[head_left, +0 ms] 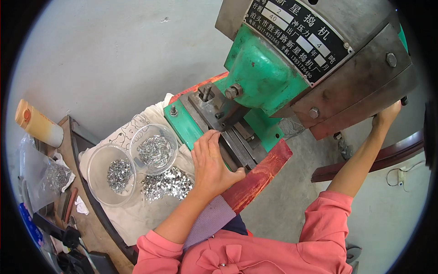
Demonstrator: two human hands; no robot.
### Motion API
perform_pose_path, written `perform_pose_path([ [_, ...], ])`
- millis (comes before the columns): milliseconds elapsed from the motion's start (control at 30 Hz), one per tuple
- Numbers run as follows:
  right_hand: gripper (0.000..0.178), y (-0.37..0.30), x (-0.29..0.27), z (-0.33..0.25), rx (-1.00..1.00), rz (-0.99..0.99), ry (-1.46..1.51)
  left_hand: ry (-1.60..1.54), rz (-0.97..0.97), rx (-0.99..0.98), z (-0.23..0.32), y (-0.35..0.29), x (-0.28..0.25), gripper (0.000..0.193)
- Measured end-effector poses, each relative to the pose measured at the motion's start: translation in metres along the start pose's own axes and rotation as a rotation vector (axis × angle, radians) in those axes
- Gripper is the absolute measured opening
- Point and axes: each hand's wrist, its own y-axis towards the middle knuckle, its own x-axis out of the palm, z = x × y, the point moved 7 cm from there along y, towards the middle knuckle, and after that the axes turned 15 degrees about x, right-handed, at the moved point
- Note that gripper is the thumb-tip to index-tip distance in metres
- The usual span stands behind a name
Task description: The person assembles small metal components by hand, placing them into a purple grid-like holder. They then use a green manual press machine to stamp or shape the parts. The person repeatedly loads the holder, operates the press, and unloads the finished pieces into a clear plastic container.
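My left hand (211, 164) rests at the near side of a steel die (239, 148) on the bed of a green hand press (264, 68). Its thumb and fingers are spread apart along the die's edge, and I see nothing held in it. Out to the right, my right hand (388, 114) is wrapped round a handle (404, 100) beside the press head, with only its dark end showing. Left of the press stand two clear plastic tubs, one (98, 194) with small flat metal bits, the other (132, 150) with thin metal pieces. A loose pile of shiny metal pieces (166, 184) lies beside them.
A pale cloth (125, 219) lies under the tubs. The press stands on a worn red board (255, 178). At the far left, a wooden table (102, 228) bears an orange-capped bottle (40, 123), a plastic bag (39, 178) and a black clamp-like stand (68, 237).
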Motion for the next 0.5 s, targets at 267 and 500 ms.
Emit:
perform_pose_path([
  [267,0.044,-0.103,0.036,0.053,0.082,-0.020,0.193,-0.016,-0.014,0.006,-0.003,-0.012,-0.006,0.101],
  [500,0.031,-0.296,0.097,0.106,0.490,-0.501,0.029,-0.056,-0.022,0.049,-0.005,-0.016,-0.011,0.108],
])
